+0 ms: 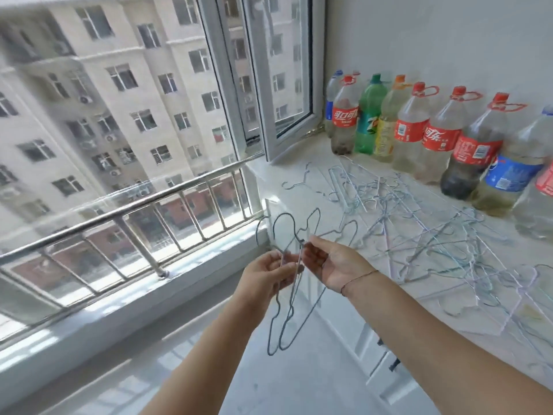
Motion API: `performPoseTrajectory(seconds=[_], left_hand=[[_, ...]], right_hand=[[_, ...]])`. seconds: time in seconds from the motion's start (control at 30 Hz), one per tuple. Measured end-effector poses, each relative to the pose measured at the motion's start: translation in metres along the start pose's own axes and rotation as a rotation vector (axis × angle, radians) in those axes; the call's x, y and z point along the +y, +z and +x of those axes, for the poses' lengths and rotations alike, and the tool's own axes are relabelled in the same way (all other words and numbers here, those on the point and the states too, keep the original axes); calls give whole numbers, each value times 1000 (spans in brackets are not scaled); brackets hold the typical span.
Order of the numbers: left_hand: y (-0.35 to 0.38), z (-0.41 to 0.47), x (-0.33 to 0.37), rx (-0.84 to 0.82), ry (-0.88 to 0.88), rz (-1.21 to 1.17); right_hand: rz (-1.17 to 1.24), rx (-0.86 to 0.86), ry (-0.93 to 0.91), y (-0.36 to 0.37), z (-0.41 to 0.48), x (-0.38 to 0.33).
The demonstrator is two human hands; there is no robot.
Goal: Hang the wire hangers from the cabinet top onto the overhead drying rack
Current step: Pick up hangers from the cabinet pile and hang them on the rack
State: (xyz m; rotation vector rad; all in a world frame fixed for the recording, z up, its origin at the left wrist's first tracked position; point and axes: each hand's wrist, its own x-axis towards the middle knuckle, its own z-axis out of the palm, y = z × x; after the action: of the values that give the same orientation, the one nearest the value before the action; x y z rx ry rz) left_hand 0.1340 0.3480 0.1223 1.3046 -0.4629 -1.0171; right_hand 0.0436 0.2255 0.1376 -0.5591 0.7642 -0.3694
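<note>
Pinching a few wire hangers [291, 295] by their necks in the left hand [269, 274], just off the cabinet top [278, 172] and its tangled pile [434, 235], touching or perhaps pinching one twisted neck with the half-spread right hand [338, 265], impossible telling which, judging them light, springy, snag-prone, best gripped below the hooks.

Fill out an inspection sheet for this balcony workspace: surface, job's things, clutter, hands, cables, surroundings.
Surface: white cabinet top, crowded along the wall.
Job's things: tangled pile of wire hangers lying on the cabinet top; a few held hangers lifted off it in front of the cabinet; the drying rack is not in view.
Clutter: row of plastic bottles standing against the wall.
Hands: left hand grips the held hangers; right hand has its fingertips at their necks, grip unclear.
Cables: nothing seen.
Surroundings: open window, metal railing, apartment building outside.
</note>
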Motion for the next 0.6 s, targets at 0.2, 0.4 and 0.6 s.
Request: performPoseTrajectory(seconds=[0.2, 0.4, 0.6], left_hand=[[-83, -98, 12, 259, 88, -66], [-173, -219, 31, 509, 188, -110], [-268, -366, 48, 676, 273, -183]], right_hand=[[-170, -198, 171, 80, -29, 81], [-866, -444, -73, 168, -75, 162], [-1447, -1039, -950, 269, -135, 253]])
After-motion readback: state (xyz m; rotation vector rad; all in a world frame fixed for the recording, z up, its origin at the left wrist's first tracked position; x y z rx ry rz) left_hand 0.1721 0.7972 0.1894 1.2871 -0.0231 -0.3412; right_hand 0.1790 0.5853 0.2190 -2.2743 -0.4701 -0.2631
